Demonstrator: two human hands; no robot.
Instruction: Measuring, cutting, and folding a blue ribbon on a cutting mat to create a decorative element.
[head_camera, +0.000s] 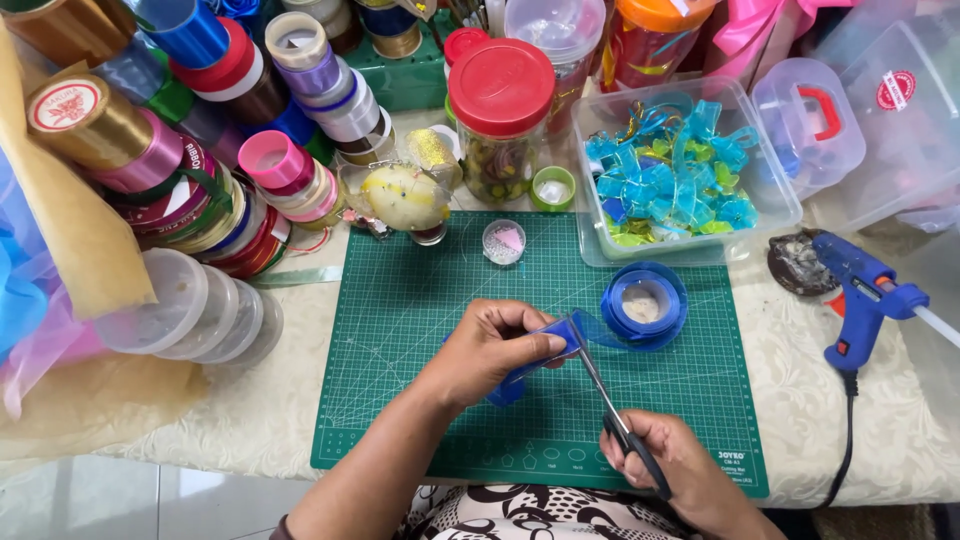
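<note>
Closest to me, my right hand (668, 455) is curled shut through the black handles of the scissors (612, 405), whose blades reach up to the blue ribbon (548, 345) over the green cutting mat (420, 330). Fingers of my left hand (495, 345) are pinched narrow on that folded ribbon, which trails right to the blue ribbon roll (645, 303). How far the blades are parted I cannot tell, and my left palm hides part of the ribbon's fold.
</note>
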